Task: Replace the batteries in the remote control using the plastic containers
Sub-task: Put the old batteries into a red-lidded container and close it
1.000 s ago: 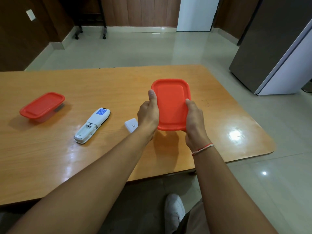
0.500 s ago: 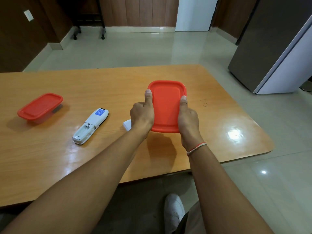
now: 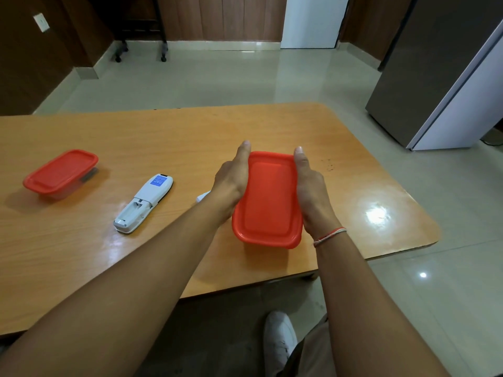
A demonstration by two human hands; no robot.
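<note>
A plastic container with a red lid [image 3: 269, 198] is gripped from both sides near the table's front edge. My left hand [image 3: 231, 180] clasps its left side and my right hand [image 3: 309, 186] its right side, thumbs lying along the lid's rim. The white remote control [image 3: 144, 204] lies face down to the left, its battery compartment uncovered. The small white battery cover [image 3: 202, 197] peeks out behind my left wrist. A second red-lidded container [image 3: 61, 171] rests at the far left of the table.
The wooden table [image 3: 163, 137] ends in a rounded corner at the right. A grey refrigerator [image 3: 441, 77] stands on the tiled floor at the right. My white shoe [image 3: 280, 341] shows below the table's front edge.
Both hands have lowered the red-lidded container from a tilted, raised position toward the table and nearer to me. The lid now faces up, and my thumbs lie along its sides.
</note>
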